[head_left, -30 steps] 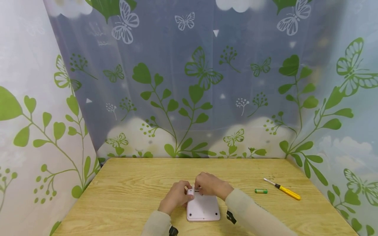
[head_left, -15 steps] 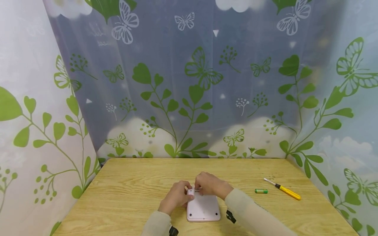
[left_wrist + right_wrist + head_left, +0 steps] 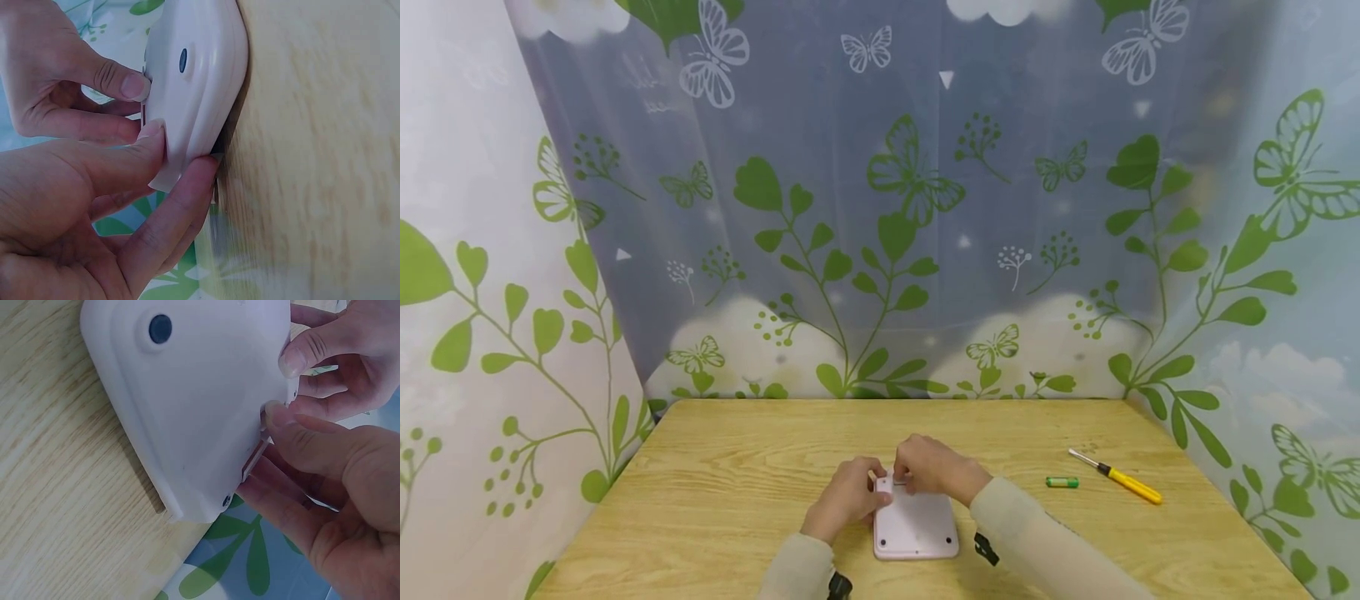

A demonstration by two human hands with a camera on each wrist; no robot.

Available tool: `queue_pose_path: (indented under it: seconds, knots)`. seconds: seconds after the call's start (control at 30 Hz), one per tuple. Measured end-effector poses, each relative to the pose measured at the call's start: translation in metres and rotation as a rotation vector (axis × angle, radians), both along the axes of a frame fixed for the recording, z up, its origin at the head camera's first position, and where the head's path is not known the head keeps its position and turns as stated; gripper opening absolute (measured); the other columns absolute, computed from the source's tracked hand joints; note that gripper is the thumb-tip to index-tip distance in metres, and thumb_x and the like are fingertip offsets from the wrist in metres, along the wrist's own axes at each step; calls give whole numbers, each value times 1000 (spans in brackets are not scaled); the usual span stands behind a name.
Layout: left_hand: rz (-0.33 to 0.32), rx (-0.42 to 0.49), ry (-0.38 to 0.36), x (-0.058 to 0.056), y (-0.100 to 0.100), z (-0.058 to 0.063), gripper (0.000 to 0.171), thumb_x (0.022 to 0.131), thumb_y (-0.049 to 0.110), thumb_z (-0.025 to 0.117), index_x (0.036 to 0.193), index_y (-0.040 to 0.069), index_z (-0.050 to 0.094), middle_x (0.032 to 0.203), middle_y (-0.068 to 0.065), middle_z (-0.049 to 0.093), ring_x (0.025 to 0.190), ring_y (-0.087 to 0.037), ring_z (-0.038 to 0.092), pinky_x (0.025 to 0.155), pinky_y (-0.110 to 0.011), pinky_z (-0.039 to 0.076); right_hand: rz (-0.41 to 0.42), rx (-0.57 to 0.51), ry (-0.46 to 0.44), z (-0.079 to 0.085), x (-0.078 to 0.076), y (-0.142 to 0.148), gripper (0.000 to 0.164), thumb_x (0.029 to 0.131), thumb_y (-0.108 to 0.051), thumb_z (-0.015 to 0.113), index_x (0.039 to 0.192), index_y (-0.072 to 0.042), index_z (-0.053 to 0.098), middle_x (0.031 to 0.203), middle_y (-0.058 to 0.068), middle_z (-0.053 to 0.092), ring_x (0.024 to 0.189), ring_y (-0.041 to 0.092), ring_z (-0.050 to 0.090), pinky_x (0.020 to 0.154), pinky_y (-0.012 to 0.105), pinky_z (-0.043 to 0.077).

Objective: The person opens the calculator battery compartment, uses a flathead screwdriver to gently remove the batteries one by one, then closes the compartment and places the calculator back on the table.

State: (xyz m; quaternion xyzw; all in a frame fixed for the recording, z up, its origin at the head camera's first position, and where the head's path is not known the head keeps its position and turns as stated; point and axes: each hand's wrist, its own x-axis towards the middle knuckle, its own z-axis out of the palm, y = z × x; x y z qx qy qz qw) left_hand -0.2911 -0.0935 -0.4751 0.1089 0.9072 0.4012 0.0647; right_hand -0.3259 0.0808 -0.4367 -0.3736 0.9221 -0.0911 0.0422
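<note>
A pale pink calculator (image 3: 916, 527) lies back side up on the table, dark round feet showing near its corners. My left hand (image 3: 845, 498) grips its far left corner, thumb on the back and fingers under the edge, as the left wrist view also shows. Beside it, my right hand (image 3: 931, 467) has thumb and curled fingers at the far edge. The right wrist view shows the right thumb (image 3: 281, 419) at an open slot (image 3: 255, 459) along this edge. Whatever sits inside the slot under the fingers is hidden.
A green battery (image 3: 1062, 482) lies on the wooden table (image 3: 737, 467) to the right. Beyond it is a screwdriver (image 3: 1120, 478) with a yellow handle. Several tiny dark bits rest near the screwdriver tip. Printed curtains (image 3: 820, 208) stand behind and at both sides.
Both hands keep their places on the calculator, with hardly any finger movement visible. The whole head view has shifted slightly.
</note>
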Motion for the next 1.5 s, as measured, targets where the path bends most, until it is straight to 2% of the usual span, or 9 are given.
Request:
queue_pose_path:
  seconds: [0.3, 0.63, 0.8, 0.9, 1.13, 1.3, 1.5]
  knots:
    - [-6, 15, 4, 0, -1, -2, 24, 90, 3, 78, 110, -1, 66, 78, -9, 60, 57, -18, 63, 50, -26, 55, -7, 21, -2, 0, 1, -2, 15, 83, -2, 84, 96, -10, 83, 100, 3, 80, 88, 10, 73, 71, 19, 58]
    - [-17, 14, 10, -1, -1, -2, 24, 90, 2, 77, 111, -2, 66, 77, -9, 61, 56, -17, 62, 49, -26, 55, 0, 21, 15, -1, 1, -2, 17, 84, 1, 82, 98, -8, 83, 103, 6, 80, 93, 16, 75, 73, 22, 60]
    - [-21, 14, 9, 0, -1, -2, 24, 90, 1, 77, 111, -2, 66, 77, -10, 61, 56, -18, 62, 49, -26, 55, -3, 25, 8, -1, 0, -1, 16, 85, 0, 82, 98, -9, 83, 104, 5, 80, 91, 12, 74, 71, 20, 58]
    - [-20, 16, 10, 0, -1, -2, 24, 90, 1, 77, 110, -2, 66, 76, -9, 61, 56, -18, 62, 49, -26, 55, -1, 13, 7, 0, 1, -1, 15, 85, 1, 81, 98, -8, 83, 102, 5, 80, 89, 11, 73, 70, 19, 57]
    - [-16, 10, 10, -1, -1, -2, 25, 90, 3, 78, 111, -2, 66, 77, -9, 61, 56, -17, 62, 49, -26, 54, -16, -33, 22, -2, 6, 2, 17, 86, 2, 79, 101, -6, 82, 103, 8, 80, 96, 20, 76, 73, 23, 60]
    - [-16, 7, 4, -1, 0, -2, 25, 90, 4, 78, 112, -1, 66, 79, -9, 61, 58, -17, 63, 50, -26, 55, -8, -54, 65, -6, 8, 5, 17, 85, 3, 80, 100, -6, 83, 102, 7, 80, 95, 20, 75, 73, 23, 61]
    - [-12, 21, 1, 0, -1, -1, 25, 90, 4, 78, 112, -1, 66, 80, -9, 60, 59, -18, 63, 51, -26, 56, -15, -67, 61, -8, 9, 6, 19, 85, 2, 81, 102, -6, 82, 104, 9, 80, 95, 21, 75, 73, 24, 61]
